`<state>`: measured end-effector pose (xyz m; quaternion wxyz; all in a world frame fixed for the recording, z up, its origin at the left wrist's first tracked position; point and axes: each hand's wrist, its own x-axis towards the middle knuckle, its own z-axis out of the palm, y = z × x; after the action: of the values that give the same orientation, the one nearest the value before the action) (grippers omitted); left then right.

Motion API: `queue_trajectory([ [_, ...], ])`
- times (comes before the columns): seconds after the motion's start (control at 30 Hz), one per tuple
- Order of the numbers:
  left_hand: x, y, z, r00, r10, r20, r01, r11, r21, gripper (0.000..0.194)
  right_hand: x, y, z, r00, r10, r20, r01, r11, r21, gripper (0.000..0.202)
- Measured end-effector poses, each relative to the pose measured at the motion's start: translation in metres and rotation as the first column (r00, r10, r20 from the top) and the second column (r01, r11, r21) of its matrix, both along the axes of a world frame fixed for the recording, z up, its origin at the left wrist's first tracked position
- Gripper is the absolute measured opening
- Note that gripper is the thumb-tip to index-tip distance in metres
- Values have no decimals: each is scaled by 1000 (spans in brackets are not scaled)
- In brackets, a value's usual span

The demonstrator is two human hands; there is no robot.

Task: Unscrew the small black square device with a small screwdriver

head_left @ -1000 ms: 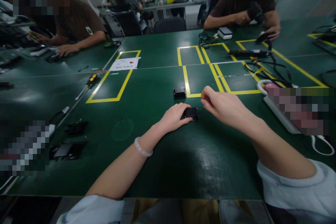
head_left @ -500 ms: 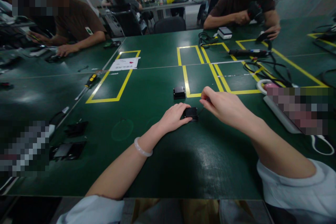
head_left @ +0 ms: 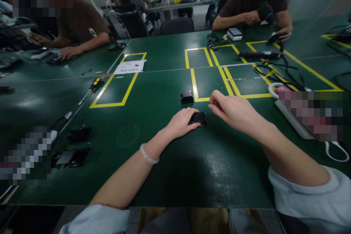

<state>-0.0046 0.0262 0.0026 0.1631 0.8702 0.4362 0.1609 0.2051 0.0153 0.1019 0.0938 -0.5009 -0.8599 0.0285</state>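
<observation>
A small black block (head_left: 199, 118) lies on the green table (head_left: 164, 175), with my left hand (head_left: 183, 122) gripping its left side between thumb and fingers. Just right of the block, my right hand (head_left: 229, 108) is closed in a pinch on a thin dark piece whose tip reaches toward the block's right edge; the piece is too small to name. Behind the held block sits a second black block (head_left: 187, 96), touched by neither hand.
Black parts (head_left: 70, 156) lie at the left, near a yellow-black screwdriver (head_left: 95, 84). A paper sheet (head_left: 130, 67) is further back. At the right are dark cables (head_left: 290, 75) and a white tape roll (head_left: 273, 90). Across the table, a person holds a power tool (head_left: 266, 11).
</observation>
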Motion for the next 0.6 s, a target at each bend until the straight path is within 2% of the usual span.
queue_trajectory([
  [0.4,0,0,0,1000,-8,15,8,1000,1,38,0,-1,1,1000,2,-17,-2,1000,-11,21],
  [0.6,0,0,0,1000,-11,14,11,1000,7,37,1,0,0,1000,4,-14,-5,1000,-14,16],
])
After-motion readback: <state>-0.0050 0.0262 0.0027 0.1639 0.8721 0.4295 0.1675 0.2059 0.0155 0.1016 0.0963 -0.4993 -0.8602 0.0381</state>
